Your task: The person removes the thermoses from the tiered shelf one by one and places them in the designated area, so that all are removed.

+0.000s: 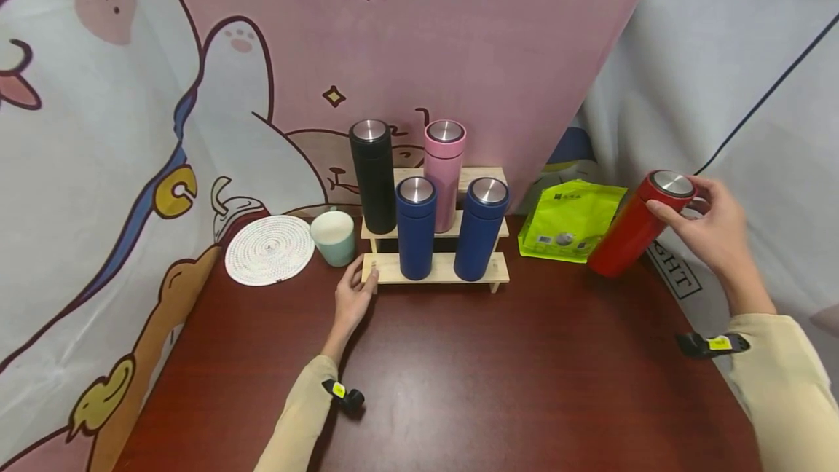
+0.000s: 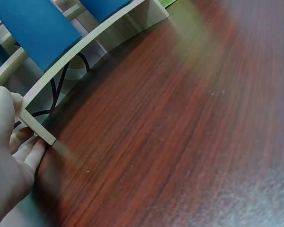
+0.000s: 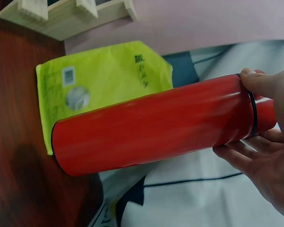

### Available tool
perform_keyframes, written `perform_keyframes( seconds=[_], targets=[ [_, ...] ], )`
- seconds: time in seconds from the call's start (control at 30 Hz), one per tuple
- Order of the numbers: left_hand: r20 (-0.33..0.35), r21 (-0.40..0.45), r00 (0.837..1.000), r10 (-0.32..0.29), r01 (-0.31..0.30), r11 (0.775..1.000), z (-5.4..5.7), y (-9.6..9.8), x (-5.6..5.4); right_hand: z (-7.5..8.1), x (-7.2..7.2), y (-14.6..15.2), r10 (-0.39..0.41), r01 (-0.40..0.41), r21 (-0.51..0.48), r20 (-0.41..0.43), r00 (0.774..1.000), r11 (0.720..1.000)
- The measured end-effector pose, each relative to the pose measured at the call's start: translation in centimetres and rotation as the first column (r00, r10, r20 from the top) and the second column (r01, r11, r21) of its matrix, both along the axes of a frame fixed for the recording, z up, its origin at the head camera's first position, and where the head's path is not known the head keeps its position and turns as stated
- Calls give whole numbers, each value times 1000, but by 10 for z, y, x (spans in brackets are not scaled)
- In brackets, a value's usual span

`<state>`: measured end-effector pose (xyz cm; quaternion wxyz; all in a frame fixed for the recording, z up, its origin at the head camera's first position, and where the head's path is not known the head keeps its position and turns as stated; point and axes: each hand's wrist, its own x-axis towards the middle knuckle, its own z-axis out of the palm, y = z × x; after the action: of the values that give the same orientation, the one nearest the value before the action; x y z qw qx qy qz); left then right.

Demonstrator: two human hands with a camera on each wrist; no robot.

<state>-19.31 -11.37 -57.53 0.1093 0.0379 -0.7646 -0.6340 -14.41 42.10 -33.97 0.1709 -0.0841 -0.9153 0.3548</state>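
Red flask, wooden rack both gripped

I see right hand curled round flask's upper end, flask tilted near far right corner of worktop, beside green pouch. Left hand pinches rack's front left corner, thumb against fingers; two blue flasks on lowest step.

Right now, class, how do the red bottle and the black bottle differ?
The red bottle tilts, while the black bottle stands upright. The right hand grips the red bottle; no hand touches the black bottle, which rests on the wooden rack. Both are cylindrical and silver-topped.
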Motion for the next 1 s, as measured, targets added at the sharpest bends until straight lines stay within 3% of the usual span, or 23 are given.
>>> perform_keyframes(
  seconds=[0.1,0.33,0.6,0.7,0.9,1.0],
  targets=[
    [-6,-6,1000,5,-5,1000,-1,1,-1,-7,3,7,-14,14,-2,5,1000,1000],
    [53,26,998,-26,24,999,-1,0,-1,-27,10,19,-97,98,-23,39,995,995],
    [60,40,998,-10,8,999,2,-1,2,-47,4,26,-179,179,-14,11,984,984],
    [61,36,998,-14,12,999,11,0,5,-53,4,27,-211,211,-26,15,977,977],
    [60,25,998,-32,31,999,38,4,18,-65,5,28,-234,235,-26,33,972,972],
    [50,24,998,-35,34,999,42,4,20,-69,4,29,-227,228,-13,24,974,974]
  ],
)
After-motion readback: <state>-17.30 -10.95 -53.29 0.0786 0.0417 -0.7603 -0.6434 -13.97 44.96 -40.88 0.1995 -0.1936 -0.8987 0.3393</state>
